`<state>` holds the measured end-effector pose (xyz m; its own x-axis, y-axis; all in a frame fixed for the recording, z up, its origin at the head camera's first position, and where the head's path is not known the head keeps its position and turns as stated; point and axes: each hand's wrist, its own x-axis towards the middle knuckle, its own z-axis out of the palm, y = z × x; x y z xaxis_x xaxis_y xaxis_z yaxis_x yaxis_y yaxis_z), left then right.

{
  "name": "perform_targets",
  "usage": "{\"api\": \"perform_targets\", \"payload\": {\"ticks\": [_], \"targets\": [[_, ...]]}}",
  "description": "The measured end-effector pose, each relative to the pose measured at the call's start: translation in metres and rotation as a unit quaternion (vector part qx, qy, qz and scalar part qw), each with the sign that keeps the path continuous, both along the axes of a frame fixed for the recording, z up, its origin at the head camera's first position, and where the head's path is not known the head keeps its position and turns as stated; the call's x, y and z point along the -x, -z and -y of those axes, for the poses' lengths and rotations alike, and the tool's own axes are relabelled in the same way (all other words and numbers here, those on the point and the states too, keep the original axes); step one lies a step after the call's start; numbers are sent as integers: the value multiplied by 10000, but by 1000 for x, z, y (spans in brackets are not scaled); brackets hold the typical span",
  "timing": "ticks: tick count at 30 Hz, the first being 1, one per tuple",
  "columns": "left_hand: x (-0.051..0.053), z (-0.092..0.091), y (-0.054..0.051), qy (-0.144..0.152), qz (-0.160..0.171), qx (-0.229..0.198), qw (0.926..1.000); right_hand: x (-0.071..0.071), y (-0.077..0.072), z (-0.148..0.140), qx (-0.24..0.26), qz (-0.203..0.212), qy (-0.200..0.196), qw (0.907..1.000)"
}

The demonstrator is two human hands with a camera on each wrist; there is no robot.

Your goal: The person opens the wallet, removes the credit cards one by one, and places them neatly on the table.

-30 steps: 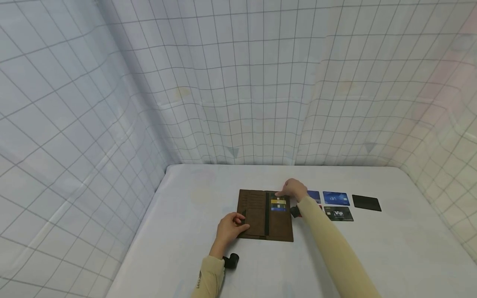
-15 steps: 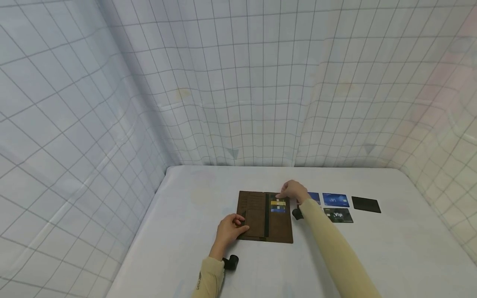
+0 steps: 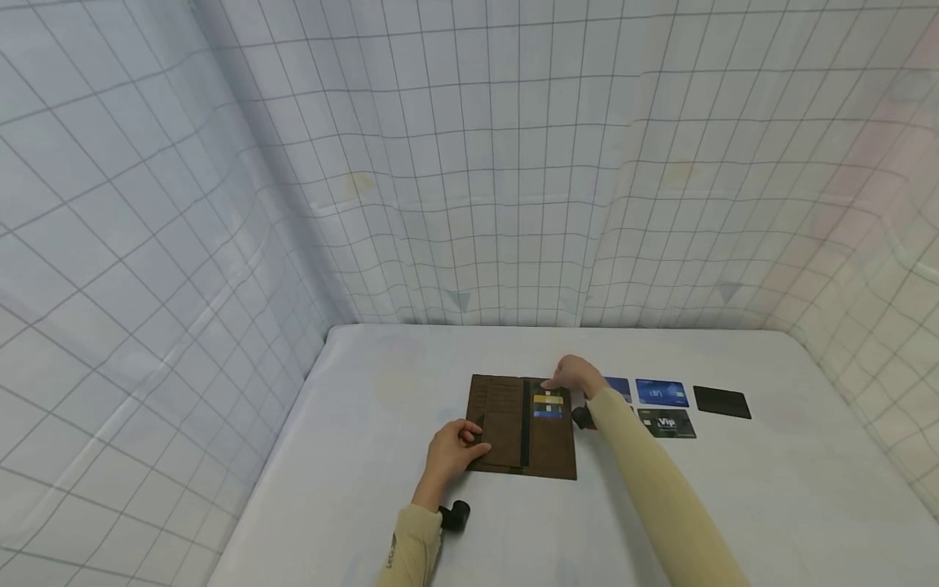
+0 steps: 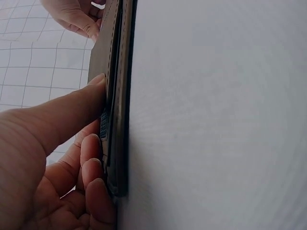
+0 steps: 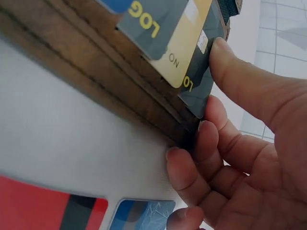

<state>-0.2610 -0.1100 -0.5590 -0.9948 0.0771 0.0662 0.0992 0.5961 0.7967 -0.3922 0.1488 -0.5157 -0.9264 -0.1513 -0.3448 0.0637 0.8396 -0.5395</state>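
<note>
An unfolded brown wallet (image 3: 553,452) lies on the white table. My left hand (image 3: 447,450) grips its left edge; in the left wrist view the thumb (image 4: 81,103) presses on the wallet and the other fingers curl against the edge. At the wallet's top right, my right hand (image 3: 575,373) pinches the uppermost dark card (image 5: 195,86), thumb on its face, fingers curled by the wallet's edge. That card overlaps a gold card (image 5: 180,57), a grey-green card (image 5: 151,31) and a blue card (image 5: 115,4), all seated in the slots.
Right of the wallet lie a blue card (image 3: 662,393), a black Vip card (image 3: 666,422) and a plain black card (image 3: 722,401). Another blue card (image 3: 620,387) and a red card (image 5: 38,206) are partly covered by the right arm. Gridded white cloth (image 3: 469,204) surrounds the table.
The right hand shifts only slightly at the card's top edge. My left hand stays on the wallet, and the loose cards keep their places.
</note>
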Motion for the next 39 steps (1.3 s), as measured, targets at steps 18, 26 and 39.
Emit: {"api": "perform_targets", "payload": {"ticks": [18, 26, 39], "targets": [[3, 1, 2, 15, -81, 26, 10000, 3, 0, -3, 136, -29, -33, 9999], [3, 2, 1, 29, -76, -12, 10000, 5, 4, -3, 133, -99, 191, 9997], [1, 0, 3, 17, -96, 124, 9999, -4, 6, -2, 322, -360, 410, 9980]]}}
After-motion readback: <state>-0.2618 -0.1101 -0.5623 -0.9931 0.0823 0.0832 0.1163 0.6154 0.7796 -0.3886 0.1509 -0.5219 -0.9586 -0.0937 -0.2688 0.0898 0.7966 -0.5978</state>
